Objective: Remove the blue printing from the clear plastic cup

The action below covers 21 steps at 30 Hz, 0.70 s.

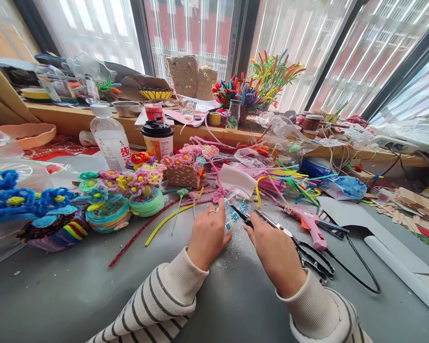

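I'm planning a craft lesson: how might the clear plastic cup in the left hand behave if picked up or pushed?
The clear plastic cup is probably light, since its see-through wall looks thin. Such a wall may flex when squeezed. Its rounded shape suggests it could roll if laid sideways.

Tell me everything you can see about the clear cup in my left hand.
The clear cup looks like plastic, printed with blue characters and a small blue block. It is tilted, a round end pointing away, over pale specks on the grey table. Your left hand grips its side; a black tool in your right hand overlaps it, contact unclear.
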Available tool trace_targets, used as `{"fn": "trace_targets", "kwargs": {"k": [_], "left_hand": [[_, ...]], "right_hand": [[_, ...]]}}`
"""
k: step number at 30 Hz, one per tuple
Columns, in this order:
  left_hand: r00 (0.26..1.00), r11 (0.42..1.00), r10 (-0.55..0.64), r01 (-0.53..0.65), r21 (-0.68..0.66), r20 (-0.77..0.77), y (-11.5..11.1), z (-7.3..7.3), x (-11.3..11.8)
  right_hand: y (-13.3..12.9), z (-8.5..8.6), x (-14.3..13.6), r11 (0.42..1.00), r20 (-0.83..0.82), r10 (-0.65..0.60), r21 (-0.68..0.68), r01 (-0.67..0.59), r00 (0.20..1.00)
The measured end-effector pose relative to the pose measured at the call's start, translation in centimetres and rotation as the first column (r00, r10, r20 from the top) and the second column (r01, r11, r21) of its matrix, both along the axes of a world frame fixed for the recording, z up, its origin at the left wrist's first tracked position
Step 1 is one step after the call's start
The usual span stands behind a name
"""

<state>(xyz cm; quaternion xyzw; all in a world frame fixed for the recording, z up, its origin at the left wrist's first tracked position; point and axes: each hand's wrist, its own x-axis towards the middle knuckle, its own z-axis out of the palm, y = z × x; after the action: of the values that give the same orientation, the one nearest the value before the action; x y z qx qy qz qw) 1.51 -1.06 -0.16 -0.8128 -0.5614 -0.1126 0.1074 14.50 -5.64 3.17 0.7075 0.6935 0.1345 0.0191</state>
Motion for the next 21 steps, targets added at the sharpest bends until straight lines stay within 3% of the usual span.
{"fn": "trace_targets", "kwargs": {"k": [21], "left_hand": [[1.000,1.000,0.015,-0.015,-0.025,0.005,0.20,0.28,-0.03]], "right_hand": [[-0.01,-0.15,0.19,1.000,-0.032,0.006,-0.007,-0.006,0.999]]}}
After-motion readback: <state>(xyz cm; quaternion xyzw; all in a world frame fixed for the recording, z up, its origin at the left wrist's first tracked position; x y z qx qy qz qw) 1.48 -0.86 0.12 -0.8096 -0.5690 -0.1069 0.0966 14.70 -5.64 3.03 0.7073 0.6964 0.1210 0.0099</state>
